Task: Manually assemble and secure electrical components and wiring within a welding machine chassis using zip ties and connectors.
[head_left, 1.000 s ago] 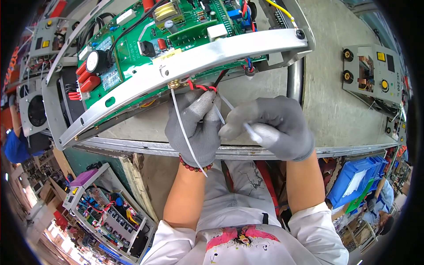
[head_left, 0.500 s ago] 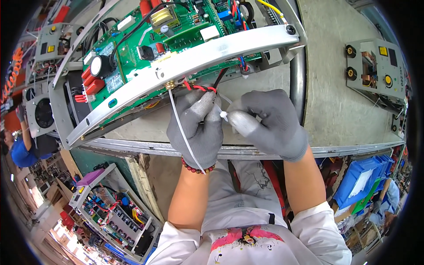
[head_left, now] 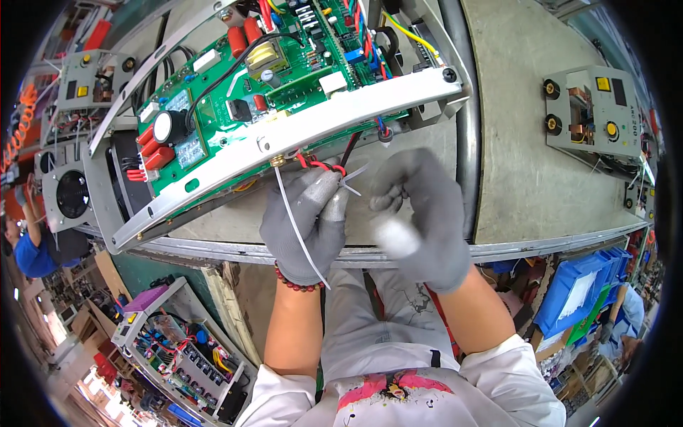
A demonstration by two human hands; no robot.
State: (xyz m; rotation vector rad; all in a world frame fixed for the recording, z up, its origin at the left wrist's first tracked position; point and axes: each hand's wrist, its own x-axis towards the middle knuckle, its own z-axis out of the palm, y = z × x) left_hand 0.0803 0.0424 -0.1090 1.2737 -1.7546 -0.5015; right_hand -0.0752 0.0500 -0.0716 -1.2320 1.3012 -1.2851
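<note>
My left hand, in a grey glove, pinches the twisted red and black wires just below the metal frame. At its fingertips a small white cable tie loops by the wires, its ends sticking out to the right. Another long white cable tie hangs from a brass fitting on the frame and passes across the back of this hand. My gloved right hand is apart from the wires, fingers curled and smeared by motion; whether it holds anything is unclear. Above both hands lies the green circuit board.
The board sits in an open metal chassis on the workbench. A grey machine stands at the right. Another opened unit is at lower left, blue bins at lower right. A co-worker in blue is at far left.
My right hand has come off the small cable tie and moved down, curling. The left hand keeps its pinch on the wires. The chassis appears slightly lower and further left in view.
</note>
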